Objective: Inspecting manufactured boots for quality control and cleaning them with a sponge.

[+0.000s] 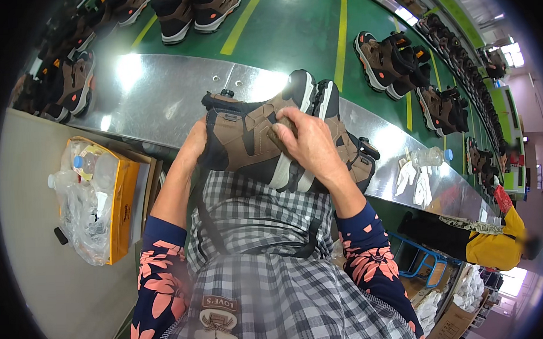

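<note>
A pair of brown and black boots lies sole to sole across my lap and the metal edge. My left hand (194,139) is wrapped round the heel end of the nearer-left boot (237,135), its fingers partly hidden behind it. Over that boot's side, my right hand (311,143) pinches a small brown pad (286,125) against the upper; whether it is cloth or sponge I cannot make out. The other boot (356,160) lies on the right, beneath my right wrist, its white-edged sole facing the first boot's sole.
A metal ledge (155,84) borders a green conveyor belt (291,37) carrying several boots (387,61). On the ledge at right lie a clear bottle (429,157) and white gloves (412,179). A yellow box (122,210) with plastic bottles stands left. A person in yellow (492,245) works at right.
</note>
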Demonstrator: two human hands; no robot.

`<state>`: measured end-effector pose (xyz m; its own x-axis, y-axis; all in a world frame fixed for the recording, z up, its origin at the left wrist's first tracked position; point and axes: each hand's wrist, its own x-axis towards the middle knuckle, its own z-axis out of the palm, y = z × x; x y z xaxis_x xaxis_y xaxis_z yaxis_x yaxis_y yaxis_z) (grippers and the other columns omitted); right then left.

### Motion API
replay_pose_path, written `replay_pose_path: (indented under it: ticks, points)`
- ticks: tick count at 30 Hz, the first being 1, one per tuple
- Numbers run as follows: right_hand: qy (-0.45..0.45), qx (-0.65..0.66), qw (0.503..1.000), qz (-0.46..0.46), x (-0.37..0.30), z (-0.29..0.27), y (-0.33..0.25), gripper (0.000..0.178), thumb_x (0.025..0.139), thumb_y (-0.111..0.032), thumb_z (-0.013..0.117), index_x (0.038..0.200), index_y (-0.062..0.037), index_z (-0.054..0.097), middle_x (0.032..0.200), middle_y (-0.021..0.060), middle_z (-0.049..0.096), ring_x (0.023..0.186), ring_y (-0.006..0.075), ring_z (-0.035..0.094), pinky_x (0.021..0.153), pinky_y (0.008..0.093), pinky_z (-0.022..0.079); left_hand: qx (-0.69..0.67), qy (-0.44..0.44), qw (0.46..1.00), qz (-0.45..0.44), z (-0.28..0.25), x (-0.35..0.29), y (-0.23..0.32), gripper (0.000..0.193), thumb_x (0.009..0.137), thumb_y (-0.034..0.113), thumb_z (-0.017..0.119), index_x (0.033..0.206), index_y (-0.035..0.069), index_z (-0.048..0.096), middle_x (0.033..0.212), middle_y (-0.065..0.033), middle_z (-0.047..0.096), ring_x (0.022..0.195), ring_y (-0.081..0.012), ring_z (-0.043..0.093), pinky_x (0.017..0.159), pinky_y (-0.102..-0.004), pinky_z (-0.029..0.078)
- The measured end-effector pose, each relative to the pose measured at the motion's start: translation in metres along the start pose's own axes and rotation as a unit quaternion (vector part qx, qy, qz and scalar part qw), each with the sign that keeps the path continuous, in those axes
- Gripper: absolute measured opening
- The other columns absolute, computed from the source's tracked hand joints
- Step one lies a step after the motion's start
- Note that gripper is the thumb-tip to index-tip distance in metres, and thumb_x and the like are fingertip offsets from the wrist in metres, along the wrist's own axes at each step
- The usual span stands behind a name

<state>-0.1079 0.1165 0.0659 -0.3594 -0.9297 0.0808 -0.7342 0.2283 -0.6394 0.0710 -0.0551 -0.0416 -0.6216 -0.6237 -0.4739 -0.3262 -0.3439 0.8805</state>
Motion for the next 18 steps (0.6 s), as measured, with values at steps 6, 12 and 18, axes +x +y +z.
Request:
replay_pose_path:
  ticks: [6, 12, 18]
  points:
    - [-0.030, -0.011, 0.999, 0.010, 0.0021, -0.0034, 0.0009, 0.024, 0.088, -0.022, 0.063, 0.101, -0.0015, 0.065, 0.084, 0.0233, 0.067, 0.084, 0.0414, 0.066, 0.075, 0.0485, 0.051, 0.000, -0.008, 1.000, -0.005, -0.0007, 0.0022, -0.0017, 0.044, 0.104, 0.025, 0.036, 0.130, -0.004, 0.055, 0.122, -0.0145, 0.063, 0.106, -0.0210, 0.063, 0.093, -0.0311, 0.050]
    - [-0.082, -0.035, 0.996, 0.004, 0.0014, -0.0024, 0.0018, 0.024, 0.087, -0.020, 0.064, 0.102, -0.0017, 0.064, 0.082, 0.0228, 0.067, 0.081, 0.0415, 0.066, 0.075, 0.0483, 0.051, 0.033, 0.009, 0.999, 0.014, 0.0016, -0.0014, 0.0009, 0.041, 0.103, 0.024, 0.038, 0.127, -0.004, 0.058, 0.117, -0.0138, 0.065, 0.102, -0.0189, 0.064, 0.088, -0.0301, 0.052]
    - [-0.007, 0.023, 1.000, 0.017, -0.0007, -0.0012, -0.0004, 0.023, 0.087, -0.020, 0.063, 0.102, -0.0018, 0.064, 0.085, 0.0219, 0.068, 0.082, 0.0415, 0.066, 0.075, 0.0486, 0.052, 0.020, 0.001, 0.999, 0.029, 0.0043, -0.0048, 0.0036, 0.041, 0.102, 0.022, 0.038, 0.126, -0.006, 0.057, 0.118, -0.0139, 0.065, 0.102, -0.0193, 0.064, 0.088, -0.0306, 0.052]
